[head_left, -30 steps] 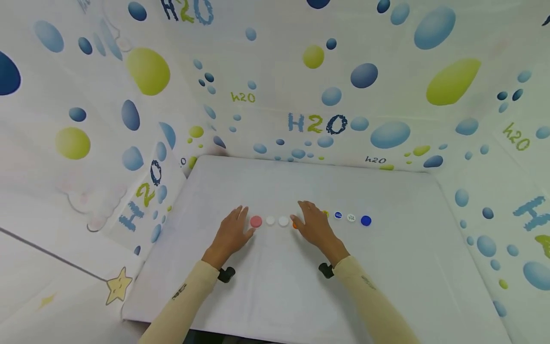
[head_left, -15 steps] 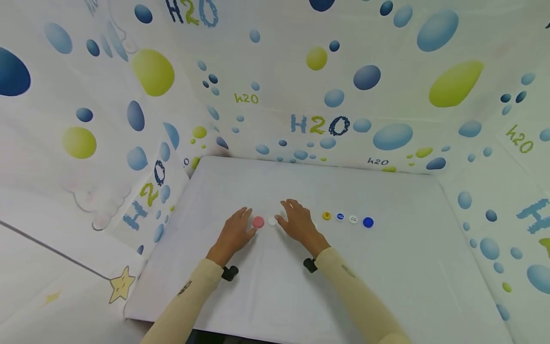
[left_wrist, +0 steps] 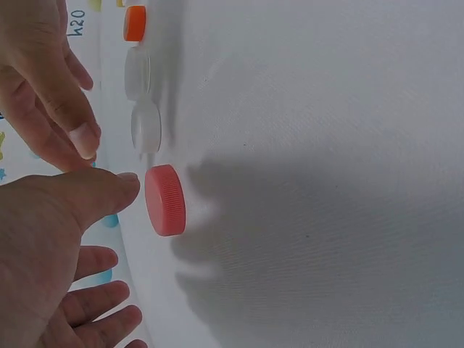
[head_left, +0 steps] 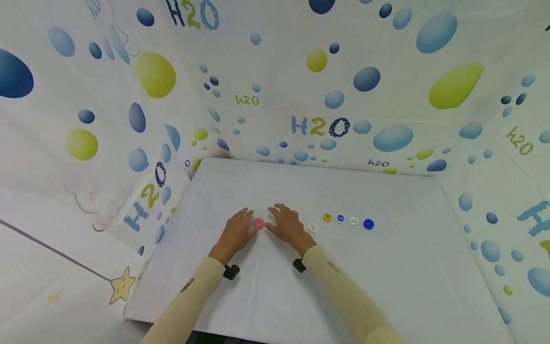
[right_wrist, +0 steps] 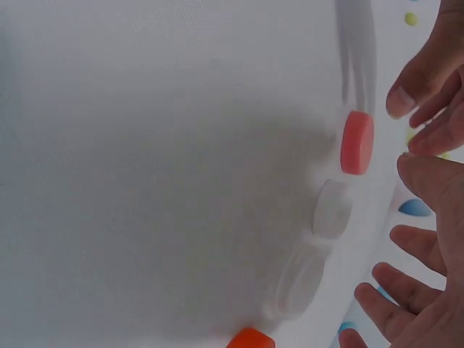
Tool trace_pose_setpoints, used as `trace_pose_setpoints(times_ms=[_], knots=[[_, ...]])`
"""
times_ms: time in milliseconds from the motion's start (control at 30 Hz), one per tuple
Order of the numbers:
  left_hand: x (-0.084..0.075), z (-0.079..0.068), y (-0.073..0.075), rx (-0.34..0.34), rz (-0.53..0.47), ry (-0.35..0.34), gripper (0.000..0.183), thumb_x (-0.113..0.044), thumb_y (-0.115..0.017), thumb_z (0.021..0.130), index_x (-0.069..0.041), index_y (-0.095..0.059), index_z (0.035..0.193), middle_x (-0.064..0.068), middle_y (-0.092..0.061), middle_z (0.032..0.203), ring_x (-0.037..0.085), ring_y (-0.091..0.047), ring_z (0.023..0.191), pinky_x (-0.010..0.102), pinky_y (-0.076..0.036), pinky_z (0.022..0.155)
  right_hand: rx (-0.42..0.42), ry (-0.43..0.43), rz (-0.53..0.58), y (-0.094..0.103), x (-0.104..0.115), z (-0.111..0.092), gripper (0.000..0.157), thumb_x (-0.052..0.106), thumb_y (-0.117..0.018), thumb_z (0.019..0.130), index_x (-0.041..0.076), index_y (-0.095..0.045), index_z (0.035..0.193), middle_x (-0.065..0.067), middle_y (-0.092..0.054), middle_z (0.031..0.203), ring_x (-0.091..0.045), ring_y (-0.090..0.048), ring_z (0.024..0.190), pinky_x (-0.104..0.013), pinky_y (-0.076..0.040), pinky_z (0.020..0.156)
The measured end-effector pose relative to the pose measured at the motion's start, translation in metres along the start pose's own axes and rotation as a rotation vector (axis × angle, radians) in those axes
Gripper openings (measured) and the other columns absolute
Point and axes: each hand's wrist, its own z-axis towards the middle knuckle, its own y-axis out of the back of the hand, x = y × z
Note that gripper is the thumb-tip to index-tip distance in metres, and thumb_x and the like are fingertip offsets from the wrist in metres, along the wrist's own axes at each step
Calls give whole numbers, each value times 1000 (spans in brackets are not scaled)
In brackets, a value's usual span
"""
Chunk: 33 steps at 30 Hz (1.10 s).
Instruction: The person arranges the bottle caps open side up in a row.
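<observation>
A pinkish-red bottle cap (head_left: 258,223) lies on the white-covered table between both hands. My left hand (head_left: 234,234) is just left of it, fingers spread, holding nothing. My right hand (head_left: 287,227) hovers to its right, fingers relaxed, also with nothing in it. In the left wrist view, the left thumb (left_wrist: 109,190) is close above the red cap, apart from it. Two white caps, one nearer (left_wrist: 146,126) and one farther (left_wrist: 137,73), stand in line with an orange cap (left_wrist: 135,23). From the head view my right hand hides the white caps and most of the orange one.
Rightward the row continues with a white printed cap (head_left: 312,227), a yellow cap (head_left: 327,217), a blue-and-white cap (head_left: 341,218), another white printed cap (head_left: 354,221) and a blue cap (head_left: 368,224). Patterned sheets (head_left: 266,119) surround the table (head_left: 412,277) at the back and sides.
My right hand has moved left along the row, from above the orange cap to beside the red one, uncovering caps to its right. My left hand has hardly moved. The caps stay in place.
</observation>
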Motion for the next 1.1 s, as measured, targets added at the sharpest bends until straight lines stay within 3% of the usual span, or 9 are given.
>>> trace_pose_setpoints(times_ms=[400, 700, 933, 1100], knots=[[-2, -1, -5, 45, -8, 21, 55, -18, -74, 99, 7, -54, 145, 30, -52, 152, 44, -48, 144, 60, -42, 115, 50, -11, -26, -14, 10, 4, 57, 40, -70, 102, 18, -56, 152, -10, -48, 161, -28, -41, 151, -60, -34, 118], [-4, 6, -10, 40, 41, 9, 36, -14, -71, 101, 3, -66, 132, 28, -58, 146, 41, -48, 145, 59, -45, 113, 53, -4, -74, -22, 10, 8, 46, 36, -66, 105, 19, -62, 147, -7, -52, 159, -25, -41, 151, -60, -36, 115], [-1, 8, -16, -26, 88, -39, 24, -11, -77, 95, 0, -69, 115, 28, -61, 140, 41, -54, 139, 59, -52, 103, 43, 19, -88, -27, 13, 12, 34, 32, -64, 106, 20, -69, 137, -6, -57, 154, -24, -41, 151, -63, -36, 114], [0, 11, -17, -12, 98, -22, 25, -12, -77, 96, 0, -69, 117, 28, -59, 143, 41, -53, 141, 59, -51, 105, 47, 8, -105, -28, 16, 16, 33, 32, -65, 105, 19, -70, 136, -3, -60, 152, -23, -40, 152, -63, -35, 115]])
